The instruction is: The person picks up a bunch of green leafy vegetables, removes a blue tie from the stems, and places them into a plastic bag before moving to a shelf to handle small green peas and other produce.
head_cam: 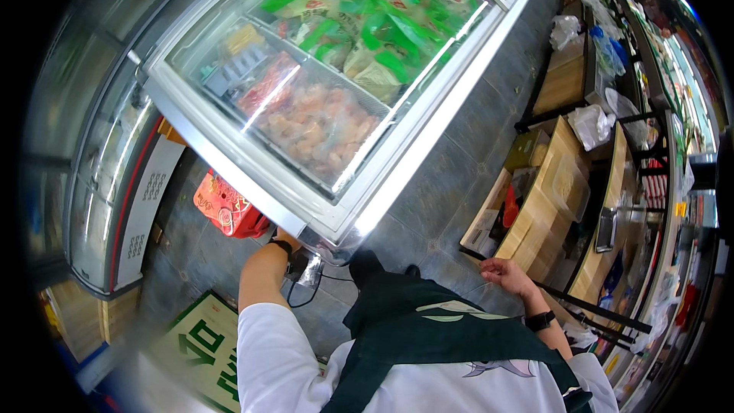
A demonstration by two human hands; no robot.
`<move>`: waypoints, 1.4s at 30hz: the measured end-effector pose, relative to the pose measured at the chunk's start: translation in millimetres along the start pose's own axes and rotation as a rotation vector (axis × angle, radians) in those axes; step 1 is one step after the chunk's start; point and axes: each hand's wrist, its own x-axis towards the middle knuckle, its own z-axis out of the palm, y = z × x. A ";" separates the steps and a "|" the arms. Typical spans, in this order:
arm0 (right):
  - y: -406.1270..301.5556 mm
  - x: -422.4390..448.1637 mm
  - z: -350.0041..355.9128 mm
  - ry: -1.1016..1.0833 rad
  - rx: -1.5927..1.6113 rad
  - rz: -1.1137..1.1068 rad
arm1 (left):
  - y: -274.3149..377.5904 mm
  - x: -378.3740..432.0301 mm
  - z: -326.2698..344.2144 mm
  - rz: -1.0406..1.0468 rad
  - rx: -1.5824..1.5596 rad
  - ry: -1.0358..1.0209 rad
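My left hand (288,239) reaches down beside the near corner of a chest freezer (221,152), and the freezer's edge hides its fingers. Close to that hand, on the floor, is a red printed gift box or bag (226,206) with gold decoration. A silvery object (312,272) and a black cable (304,303) lie just below the wrist. My right hand (507,275) hangs free near the corner of a wooden shelf, fingers loosely bent and nothing in them. Through the freezer's glass top show green-and-white bags (378,28) and packed pinkish frozen food (318,120).
A curved glass display case (109,183) stands on the left. Along the right run wooden shelves (533,212) on black frames, holding plastic bags (590,126) and a clear tub (565,186). A signboard with green writing (198,344) lies at lower left on the grey tile floor (427,206).
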 end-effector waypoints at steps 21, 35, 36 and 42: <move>104.4 134.7 -329.9 0.246 -0.238 -0.306 | 681.2 260.5 -105.3 0.460 -0.668 -0.602; 52.9 270.0 -557.9 0.224 -0.138 -0.531 | 876.9 481.6 -99.8 0.404 -0.584 -0.681; 69.2 278.6 -569.1 0.201 -0.152 -0.478 | 890.9 503.0 -103.1 0.423 -0.573 -0.688; 117.1 279.3 -631.9 0.227 0.127 -0.133 | 1006.8 601.0 -132.0 0.595 -0.485 -0.768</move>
